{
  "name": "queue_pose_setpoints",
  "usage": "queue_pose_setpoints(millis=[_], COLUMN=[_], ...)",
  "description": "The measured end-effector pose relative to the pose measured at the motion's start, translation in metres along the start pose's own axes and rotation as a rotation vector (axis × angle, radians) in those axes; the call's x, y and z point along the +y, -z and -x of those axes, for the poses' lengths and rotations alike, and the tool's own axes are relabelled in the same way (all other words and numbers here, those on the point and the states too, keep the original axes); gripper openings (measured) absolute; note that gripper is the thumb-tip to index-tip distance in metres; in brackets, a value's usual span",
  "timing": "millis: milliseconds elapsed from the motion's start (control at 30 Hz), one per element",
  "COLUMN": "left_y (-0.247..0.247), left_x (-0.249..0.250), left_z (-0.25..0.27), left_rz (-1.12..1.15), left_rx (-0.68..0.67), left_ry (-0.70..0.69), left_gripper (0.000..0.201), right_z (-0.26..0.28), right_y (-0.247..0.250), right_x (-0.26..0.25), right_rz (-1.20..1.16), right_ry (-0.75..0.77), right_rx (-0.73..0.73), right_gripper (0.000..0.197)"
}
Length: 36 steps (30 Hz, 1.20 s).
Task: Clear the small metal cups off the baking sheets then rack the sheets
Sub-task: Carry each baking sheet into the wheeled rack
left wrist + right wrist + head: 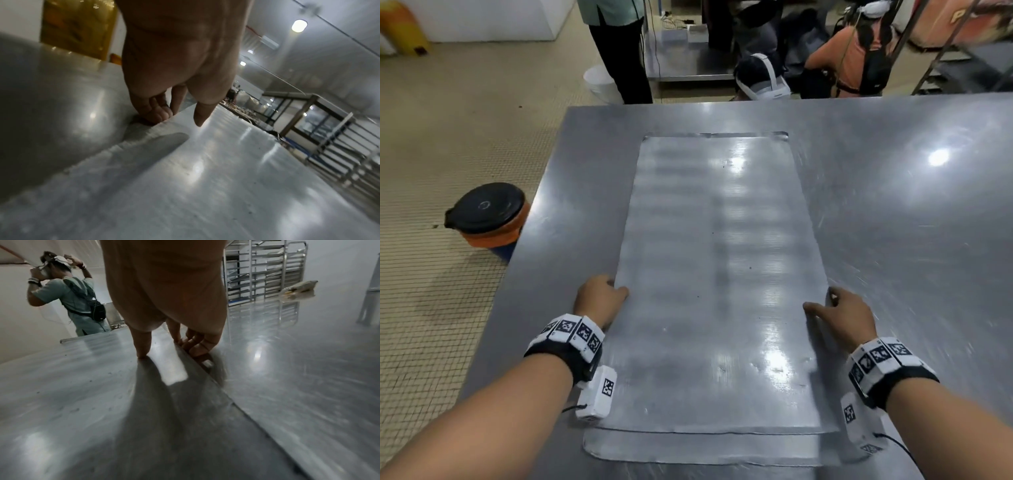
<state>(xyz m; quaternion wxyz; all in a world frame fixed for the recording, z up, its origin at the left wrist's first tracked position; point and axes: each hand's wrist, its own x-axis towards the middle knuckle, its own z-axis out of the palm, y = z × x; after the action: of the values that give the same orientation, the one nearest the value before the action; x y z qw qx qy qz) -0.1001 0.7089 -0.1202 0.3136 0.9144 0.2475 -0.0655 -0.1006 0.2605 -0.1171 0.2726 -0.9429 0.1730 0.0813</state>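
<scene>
Baking sheet [719, 274] lies flat between the hands, left hand [599, 299] and right hand [842, 315] each gripping a long edge.

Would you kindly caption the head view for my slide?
Both hands, left hand and right hand, grip the top baking sheet.
</scene>
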Motion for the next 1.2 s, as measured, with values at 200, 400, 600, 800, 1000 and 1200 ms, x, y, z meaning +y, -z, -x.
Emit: queue_pose_setpoints(millis=[200, 400, 600, 800, 1000, 1200], left_y=[-0.014, -0.019, -0.045, -0.083, -0.095, -0.105], left_x=[0.009, 0.038, 0.054, 0.027, 0.013, 0.003], left_z=[0.02, 0.05, 0.162, 0.236, 0.254, 0.266], left_rz=[0.207, 0.035, -0.214, -0.304, -0.216, -0.135], left_rx=[-0.013, -0.163, -0.29, -0.36, -0.252, -0.151], left_ry=[0.069, -0.059, -0.296, -0.473, -0.517, -0.506], left_gripper=[0.027, 0.066, 0.057, 0.061, 0.04, 0.03], right_z=[-0.014, -0.03, 0.047, 0.115, 0.14, 0.172], right_y=[0.007, 0.034, 0.017, 0.014, -0.002, -0.017], right_x=[0.006, -0.001, -0.006, 0.04, 0.071, 0.077], right_rz=[-0.007, 0.244, 0.272, 0.419, 0.259, 0.179], right_ry=[-0.01, 0.108, 0.565, 0.847, 0.845, 0.667], right_rx=[-0.034, -0.111, -0.384, -0.503, -0.356, -0.216], right_gripper=[0.035, 0.04, 0.048, 0.068, 0.038, 0.023])
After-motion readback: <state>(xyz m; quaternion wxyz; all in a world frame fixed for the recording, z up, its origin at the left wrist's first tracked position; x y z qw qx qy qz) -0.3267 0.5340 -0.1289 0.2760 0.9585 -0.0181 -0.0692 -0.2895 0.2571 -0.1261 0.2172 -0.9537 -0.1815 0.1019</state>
